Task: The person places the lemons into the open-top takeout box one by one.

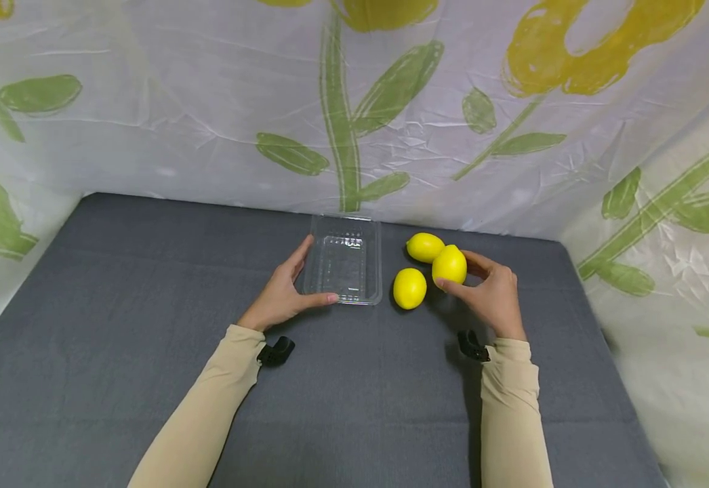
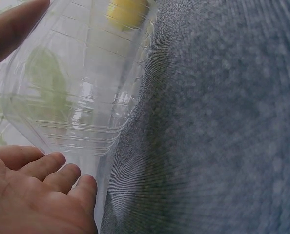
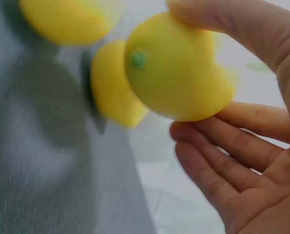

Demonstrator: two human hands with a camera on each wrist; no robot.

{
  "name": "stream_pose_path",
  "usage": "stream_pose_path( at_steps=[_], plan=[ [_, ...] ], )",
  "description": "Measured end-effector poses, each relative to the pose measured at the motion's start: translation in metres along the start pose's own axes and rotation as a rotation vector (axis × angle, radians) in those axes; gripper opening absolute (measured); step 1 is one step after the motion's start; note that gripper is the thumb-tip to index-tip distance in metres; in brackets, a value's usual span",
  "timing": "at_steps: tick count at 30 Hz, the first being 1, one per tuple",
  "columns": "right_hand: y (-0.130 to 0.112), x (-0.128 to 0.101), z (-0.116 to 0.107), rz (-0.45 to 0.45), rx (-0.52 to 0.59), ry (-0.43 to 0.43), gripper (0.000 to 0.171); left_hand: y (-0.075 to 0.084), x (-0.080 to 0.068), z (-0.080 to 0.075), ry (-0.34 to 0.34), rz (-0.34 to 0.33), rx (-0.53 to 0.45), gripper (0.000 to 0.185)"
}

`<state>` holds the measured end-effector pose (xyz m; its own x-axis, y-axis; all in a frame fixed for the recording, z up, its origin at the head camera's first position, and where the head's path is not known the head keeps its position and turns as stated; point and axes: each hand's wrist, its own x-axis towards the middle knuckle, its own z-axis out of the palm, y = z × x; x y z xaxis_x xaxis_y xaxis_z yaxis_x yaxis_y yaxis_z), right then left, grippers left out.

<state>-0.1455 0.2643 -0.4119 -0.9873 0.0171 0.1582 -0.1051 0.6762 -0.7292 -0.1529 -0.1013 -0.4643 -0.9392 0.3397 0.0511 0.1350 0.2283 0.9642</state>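
Observation:
A clear plastic container (image 1: 343,268) sits near the table's far edge. My left hand (image 1: 280,293) is beside it, thumb along its near left corner and fingers touching its left side. In the left wrist view the fingers of the left hand (image 2: 42,190) lie slightly bent against the ribbed wall of the container (image 2: 81,112). My right hand (image 1: 490,291) pinches a yellow lemon (image 1: 449,265) between thumb and fingers; the right wrist view shows this lemon (image 3: 169,73) held above the table, its green tip showing. Two more lemons, one farther back (image 1: 424,247) and one nearer (image 1: 409,289), lie between container and hand.
A dark grey cloth covers the table (image 1: 354,393). Behind it and at both sides hangs a pale curtain (image 1: 196,102) printed with yellow flowers and green leaves. Each wrist carries a black strap mount (image 1: 276,352).

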Motion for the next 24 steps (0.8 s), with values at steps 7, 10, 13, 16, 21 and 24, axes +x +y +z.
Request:
stream_pose_path(
  at_steps=[7,10,13,16,21,24],
  plan=[
    [-0.027,-0.004,0.005,-0.119,0.163,0.068,0.068,-0.001,0.000,0.000,0.003,-0.009,0.002,0.119],
    [-0.036,-0.007,0.008,-0.143,0.218,0.078,0.067,-0.002,0.001,0.002,-0.002,-0.010,0.006,0.119],
    [-0.041,-0.008,0.012,-0.164,0.246,0.072,0.067,-0.003,0.002,0.002,-0.005,-0.006,0.004,0.119],
    [-0.046,-0.008,0.019,-0.191,0.228,0.043,0.067,-0.002,0.002,0.002,0.001,0.001,0.001,0.119],
    [-0.058,-0.001,0.033,-0.231,0.163,-0.033,0.069,-0.003,0.003,0.001,0.008,0.009,-0.001,0.120],
    [-0.069,0.006,0.041,-0.265,0.108,-0.112,0.071,-0.003,0.002,0.001,0.010,0.003,0.002,0.121]
  ],
)
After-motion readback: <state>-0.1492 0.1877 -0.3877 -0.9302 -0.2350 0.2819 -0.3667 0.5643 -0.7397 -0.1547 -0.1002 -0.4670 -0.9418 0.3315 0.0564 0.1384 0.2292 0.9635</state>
